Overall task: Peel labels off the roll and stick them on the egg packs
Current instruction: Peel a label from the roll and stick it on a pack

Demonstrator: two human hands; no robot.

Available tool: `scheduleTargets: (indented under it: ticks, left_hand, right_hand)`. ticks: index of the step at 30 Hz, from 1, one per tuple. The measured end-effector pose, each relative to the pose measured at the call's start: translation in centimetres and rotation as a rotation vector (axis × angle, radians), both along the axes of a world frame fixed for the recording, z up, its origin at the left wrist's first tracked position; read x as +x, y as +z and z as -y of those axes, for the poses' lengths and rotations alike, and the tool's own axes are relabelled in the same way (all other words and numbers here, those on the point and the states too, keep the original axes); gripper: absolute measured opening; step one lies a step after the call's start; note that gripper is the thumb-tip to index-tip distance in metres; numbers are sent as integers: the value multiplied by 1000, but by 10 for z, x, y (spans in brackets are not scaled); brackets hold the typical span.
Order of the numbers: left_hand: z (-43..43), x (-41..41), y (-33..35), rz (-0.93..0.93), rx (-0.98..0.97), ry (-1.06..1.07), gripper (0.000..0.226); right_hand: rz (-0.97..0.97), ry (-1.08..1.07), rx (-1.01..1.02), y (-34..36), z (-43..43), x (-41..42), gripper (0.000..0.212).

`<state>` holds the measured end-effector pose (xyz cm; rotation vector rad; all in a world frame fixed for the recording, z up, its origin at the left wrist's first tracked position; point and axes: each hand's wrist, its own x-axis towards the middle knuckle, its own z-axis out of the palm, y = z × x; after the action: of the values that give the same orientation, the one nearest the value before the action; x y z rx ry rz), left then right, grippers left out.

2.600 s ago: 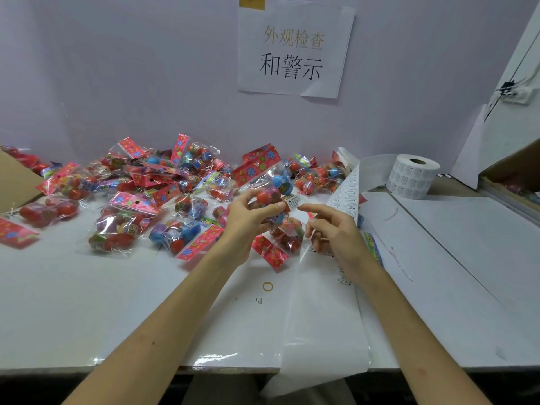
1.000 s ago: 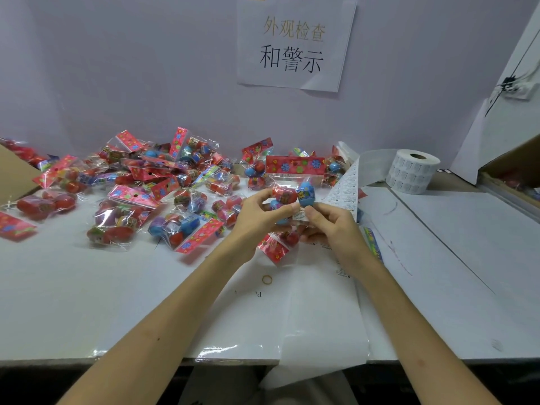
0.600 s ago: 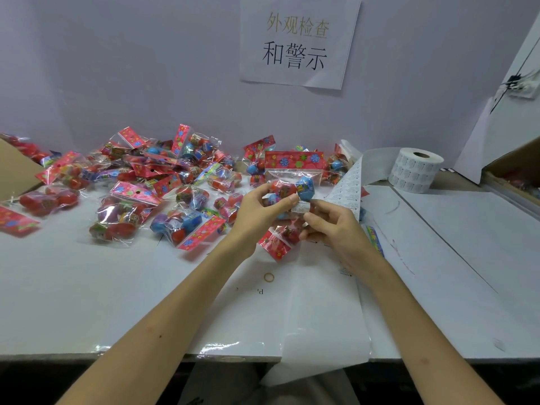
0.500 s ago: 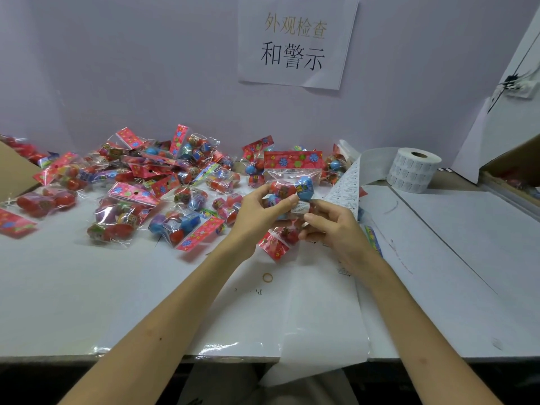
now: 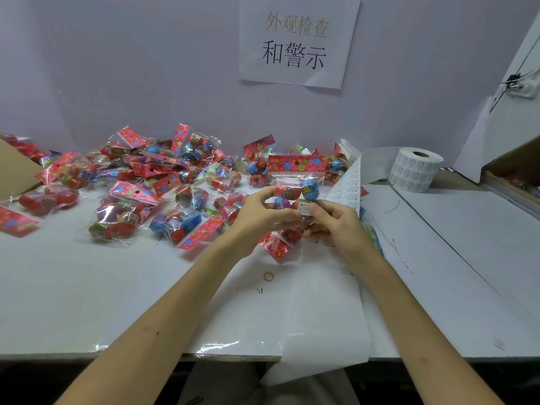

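Two hands on one egg pack (image 5: 295, 182), holding it upright in front of me over the desk (image 5: 87, 287), red flowery header card on top and the blue, red and purple eggs showing through the clear bag. My left hand (image 5: 263, 214) has its fingers curled round the lower left of the bag. My right hand (image 5: 336, 226) pinches a small white label (image 5: 305, 208) at the pack's bottom edge, thumb on the front of it; can't tell if it's fully stuck down.

Just right of the pack, the strip of labels (image 5: 347, 191) stands up on its edge and runs back to the roll (image 5: 415, 168), which sits near the wall on the right. The bare backing paper (image 5: 321, 331) lies under my right wrist and hangs over the desk's front edge.

Loads more packs (image 5: 152, 182) are heaped across the left and middle of the desk, and another pack (image 5: 277, 244) lies right under my hands. A rubber band (image 5: 268, 276) lies on the desk nearer me. A paper sign (image 5: 295, 39) with Chinese writing hangs on the wall.
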<state>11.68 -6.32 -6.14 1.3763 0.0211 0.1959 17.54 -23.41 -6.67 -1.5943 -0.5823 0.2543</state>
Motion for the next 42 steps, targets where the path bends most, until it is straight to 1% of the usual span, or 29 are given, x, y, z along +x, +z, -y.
scheduleTargets:
  ticks: [3, 7, 9, 12, 15, 21, 23, 25, 27, 32, 36, 39, 40, 42]
  left_hand:
    - [-2, 1, -1, -10, 4, 8, 37]
    - [1, 2, -1, -11, -2, -29, 43]
    - [3, 2, -1, -15, 10, -3, 46]
    - [3, 1, -1, 1, 45, 84, 38]
    - [2, 1, -2, 5, 73, 119, 32]
    - [2, 1, -2, 3, 86, 156, 29]
    - [3, 2, -2, 30, 97, 167, 24]
    - [5, 2, -1, 57, 109, 172, 21]
    - [6, 2, -1, 68, 131, 181, 19]
    - [5, 2, -3, 56, 142, 184, 15]
    - [5, 4, -3, 37, 135, 216, 19]
    - [2, 4, -2, 17, 180, 279, 33]
    - [1, 5, -2, 20, 187, 288, 31]
    - [1, 6, -4, 38, 201, 291, 17]
  right_hand:
    - [-24, 26, 3, 1, 0, -1, 19]
    - [8, 4, -4, 1, 0, -1, 18]
    - [43, -8, -6, 1, 0, -3, 17]
    - [68, 11, -10, 0, 0, -4, 18]
    - [69, 38, -19, 0, 0, -4, 20]
    - [33, 96, -66, 2, 0, -2, 34]
    - [34, 76, -68, 2, 0, -2, 31]
    - [51, 60, -61, 0, 0, -2, 20]
    - [66, 39, -54, -2, -1, -1, 15]
    - [43, 81, -42, -2, 0, 1, 25]
    - [23, 96, -35, 0, 0, 0, 31]
    - [19, 80, -36, 1, 0, -3, 31]
    - [21, 72, -39, 0, 0, -4, 27]
    - [43, 40, -49, -1, -1, -4, 20]
